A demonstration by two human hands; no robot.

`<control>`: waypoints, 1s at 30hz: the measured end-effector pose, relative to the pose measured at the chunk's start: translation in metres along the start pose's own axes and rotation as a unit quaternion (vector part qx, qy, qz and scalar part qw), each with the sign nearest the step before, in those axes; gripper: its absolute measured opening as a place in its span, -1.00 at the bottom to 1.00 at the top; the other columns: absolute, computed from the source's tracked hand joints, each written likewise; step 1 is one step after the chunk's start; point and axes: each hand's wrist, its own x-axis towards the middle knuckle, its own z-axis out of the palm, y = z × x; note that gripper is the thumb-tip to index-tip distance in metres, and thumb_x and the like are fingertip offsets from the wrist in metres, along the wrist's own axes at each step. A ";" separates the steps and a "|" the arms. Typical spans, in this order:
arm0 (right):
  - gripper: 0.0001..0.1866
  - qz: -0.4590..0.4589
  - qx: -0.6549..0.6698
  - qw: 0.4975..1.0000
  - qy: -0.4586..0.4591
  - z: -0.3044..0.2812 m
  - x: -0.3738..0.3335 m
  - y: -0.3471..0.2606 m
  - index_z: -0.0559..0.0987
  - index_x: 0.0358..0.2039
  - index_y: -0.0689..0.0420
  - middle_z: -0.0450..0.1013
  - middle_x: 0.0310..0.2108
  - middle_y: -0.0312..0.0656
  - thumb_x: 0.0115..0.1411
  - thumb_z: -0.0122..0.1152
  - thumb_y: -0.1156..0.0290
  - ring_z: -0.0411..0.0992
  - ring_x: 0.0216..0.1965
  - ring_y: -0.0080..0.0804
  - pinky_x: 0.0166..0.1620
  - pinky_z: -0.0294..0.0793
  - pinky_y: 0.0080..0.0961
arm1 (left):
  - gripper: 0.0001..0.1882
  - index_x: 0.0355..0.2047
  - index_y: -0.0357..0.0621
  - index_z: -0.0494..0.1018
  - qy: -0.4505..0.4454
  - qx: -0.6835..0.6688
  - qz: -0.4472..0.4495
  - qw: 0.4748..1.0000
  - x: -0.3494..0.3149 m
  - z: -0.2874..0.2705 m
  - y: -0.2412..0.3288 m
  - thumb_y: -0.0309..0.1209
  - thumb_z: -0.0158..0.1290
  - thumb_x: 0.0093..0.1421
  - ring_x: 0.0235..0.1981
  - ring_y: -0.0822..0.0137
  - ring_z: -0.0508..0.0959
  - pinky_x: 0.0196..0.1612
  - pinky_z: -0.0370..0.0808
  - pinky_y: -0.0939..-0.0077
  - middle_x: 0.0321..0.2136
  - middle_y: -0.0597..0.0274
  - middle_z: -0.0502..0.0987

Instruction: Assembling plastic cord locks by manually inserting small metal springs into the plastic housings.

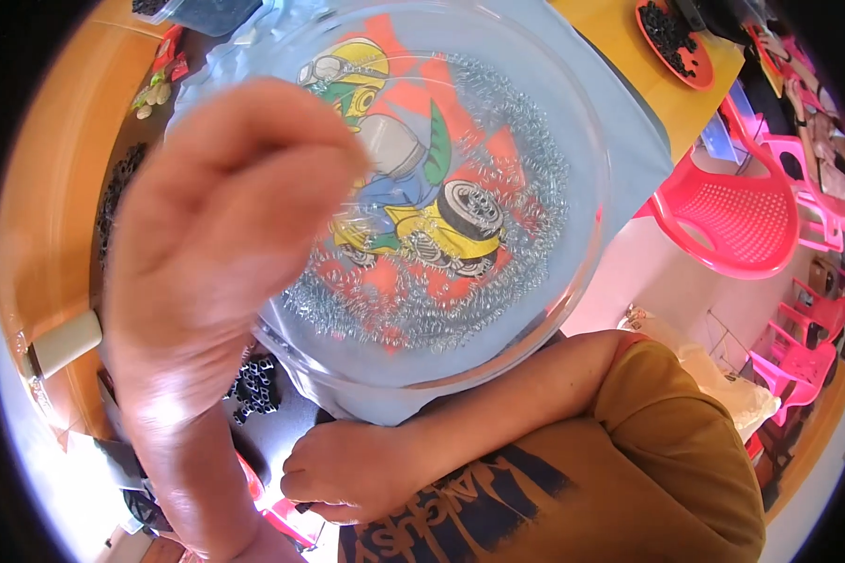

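My left hand (239,202) is raised high over the left side of a wide clear round tray (573,314), large and slightly blurred. Its fingers are curled together, and whatever they may hold is hidden. Across the tray lie many tiny shiny metal springs (526,141), thickest along the right and near sides. Below the tray's near rim, in front of my shirt, my right hand (352,469) is closed, palm down. A bit of a small black piece (303,507) shows under its fingers.
Under the tray spreads a light blue cloth (629,141) with a cartoon print. Small black parts (253,389) lie by its near left edge, more (122,202) farther left. A red plate (695,70) of black pieces stands far right, beyond a pink chair (737,220).
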 end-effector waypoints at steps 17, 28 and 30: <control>-0.86 0.091 0.197 0.976 -0.025 -0.045 -0.011 -0.053 0.46 -0.34 0.18 0.41 -0.45 -0.16 0.10 0.19 0.43 0.42 -0.44 -0.18 -0.40 0.39 -0.35 | -0.76 -0.31 -0.24 0.39 0.069 -0.222 -0.102 0.967 -0.043 -0.012 -0.006 -0.30 0.10 0.20 -0.67 0.73 0.08 -0.61 -0.03 0.78 -0.65 0.59 0.21; -0.74 0.146 0.314 0.862 0.371 -0.114 0.002 -0.124 0.39 -0.09 0.23 0.48 -0.23 -0.04 0.23 0.12 0.45 0.49 -0.24 -0.35 -0.15 0.48 -0.38 | -0.88 -0.28 -0.31 0.38 0.170 -0.217 0.147 0.950 -0.075 0.004 0.015 -0.62 0.05 0.16 -0.45 0.61 0.43 -0.37 0.39 0.71 -0.47 0.25 0.50; -0.75 0.132 0.324 0.861 0.368 -0.119 0.011 -0.121 0.39 -0.09 0.22 0.48 -0.24 -0.10 0.25 0.12 0.43 0.48 -0.25 -0.40 -0.16 0.48 -0.42 | -0.89 -0.27 -0.32 0.36 0.181 -0.222 0.177 0.942 -0.076 0.014 0.013 -0.63 0.02 0.18 -0.49 0.56 0.47 -0.40 0.44 0.68 -0.49 0.21 0.51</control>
